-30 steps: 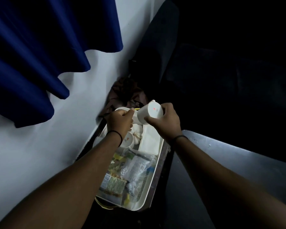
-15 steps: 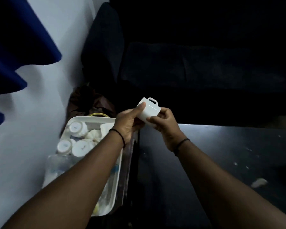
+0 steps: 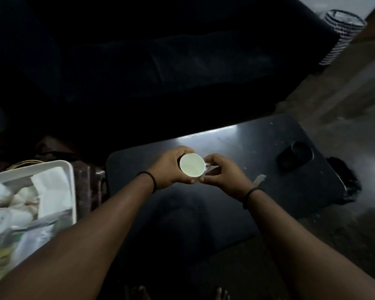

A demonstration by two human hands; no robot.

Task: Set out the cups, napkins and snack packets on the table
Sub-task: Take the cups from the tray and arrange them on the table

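A white cup (image 3: 192, 167) is held upright over the dark table (image 3: 236, 148), its round mouth facing the camera. My left hand (image 3: 171, 167) wraps its left side and my right hand (image 3: 222, 173) grips its right side by the handle. At the left a white tray (image 3: 69, 176) holds more white cups (image 3: 0, 219), a folded white napkin (image 3: 52, 193) and snack packets (image 3: 0, 254) in clear wrap. Whether the cup touches the tabletop is hidden by my hands.
A dark flat object (image 3: 296, 155) lies on the table's far right. A small pale scrap (image 3: 259, 179) lies on the table right of my hands. A dark sofa (image 3: 160, 68) runs behind the table. A striped basket (image 3: 342, 33) stands at the top right.
Both hands carried the cup from above the tray rightward over the table and turned it from sideways to upright. The view swung right, leaving the tray at the left edge.
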